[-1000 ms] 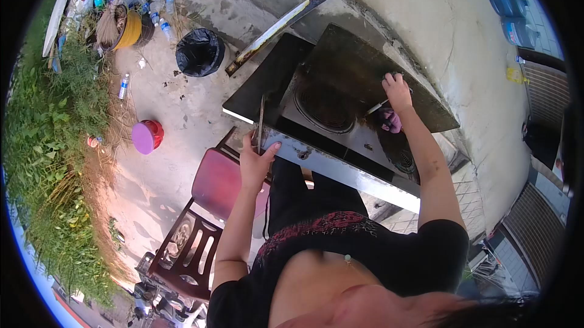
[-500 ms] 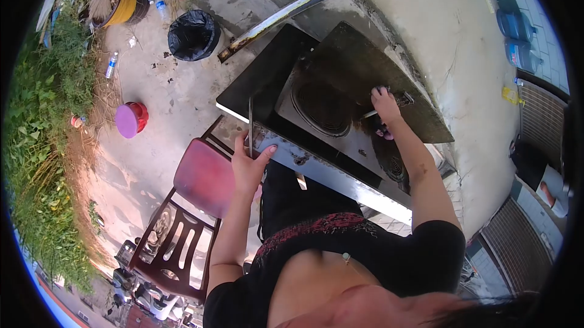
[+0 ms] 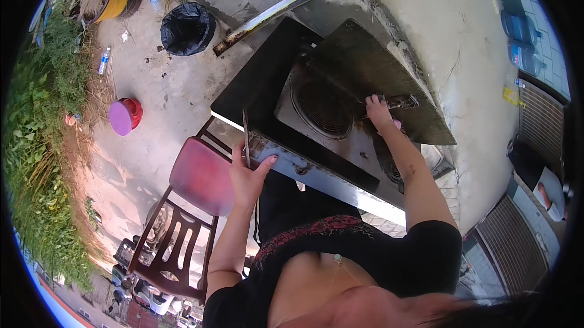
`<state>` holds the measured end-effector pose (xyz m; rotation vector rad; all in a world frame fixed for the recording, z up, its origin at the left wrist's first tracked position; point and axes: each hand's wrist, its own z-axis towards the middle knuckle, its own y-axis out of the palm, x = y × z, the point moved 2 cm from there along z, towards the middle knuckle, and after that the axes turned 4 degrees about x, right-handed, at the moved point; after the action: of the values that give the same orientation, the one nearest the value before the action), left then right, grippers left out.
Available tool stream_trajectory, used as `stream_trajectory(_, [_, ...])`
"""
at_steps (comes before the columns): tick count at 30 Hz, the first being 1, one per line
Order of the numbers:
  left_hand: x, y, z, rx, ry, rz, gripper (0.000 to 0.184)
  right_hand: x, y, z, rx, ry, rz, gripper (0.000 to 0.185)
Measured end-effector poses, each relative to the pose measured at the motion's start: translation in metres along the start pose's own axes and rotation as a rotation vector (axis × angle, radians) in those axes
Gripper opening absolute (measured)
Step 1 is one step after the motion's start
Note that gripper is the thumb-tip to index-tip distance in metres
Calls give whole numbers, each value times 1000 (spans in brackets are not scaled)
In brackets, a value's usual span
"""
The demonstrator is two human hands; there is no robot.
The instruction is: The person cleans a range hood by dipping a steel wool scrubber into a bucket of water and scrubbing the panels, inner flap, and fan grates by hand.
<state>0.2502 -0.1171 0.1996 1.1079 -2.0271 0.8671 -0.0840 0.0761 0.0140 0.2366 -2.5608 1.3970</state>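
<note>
A range hood (image 3: 348, 177) lies in front of me, its dark greasy inner side and round fan grille (image 3: 322, 106) facing up. Along its near front edge, my left hand (image 3: 249, 176) grips, thumb on top of the light metal edge. A thin, blade-like metal strip (image 3: 246, 139) stands up between its fingers; I cannot tell whether it is loose. My right hand (image 3: 378, 112) is curled at the foot of the raised greasy panel (image 3: 389, 72), over the inner surface. Something small and pink (image 3: 397, 124) shows beneath this hand, but what the fingers hold is hidden.
A red-seated chair (image 3: 201, 173) stands at the left, beyond it a purple-topped stool (image 3: 123, 118). A black-lined bin (image 3: 187, 29) and a rusty metal strip (image 3: 292, 4) lie farther off. Water jugs (image 3: 522, 42) line the right wall. Another person (image 3: 535, 173) is at far right.
My right hand has shifted slightly left and up along the panel, and the pale stick beside its fingers no longer shows. The left hand keeps its hold. The whole view has moved a little.
</note>
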Motion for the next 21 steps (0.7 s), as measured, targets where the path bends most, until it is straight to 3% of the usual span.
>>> stream_trajectory(3, [1,-4,-6,4,-53,54,60,-14,-19,20,-137,164,120,19])
stream_trajectory(7, [14,0,-7,0,-137,73,58,-48,-88,109,564,-122,186,18])
stream_trajectory(9, [8,2,-4,3,-45,-10,57,-62,-86,151,634,-191,190,17])
stream_trajectory(11, [11,3,-4,9,-87,-46,58,-54,-69,160,441,-204,63,18])
stream_trajectory(13, [10,3,-7,34,-95,-50,59,-53,-37,135,427,-255,-39,21])
stream_trajectory(16, [10,2,-11,36,-134,-25,58,-41,-3,85,63,-213,40,25])
stream_trajectory(18, [13,3,-6,28,-128,-16,58,-38,33,60,-36,-58,87,24])
stream_trajectory(21, [13,0,-7,12,-138,9,56,-19,3,18,-319,175,198,23])
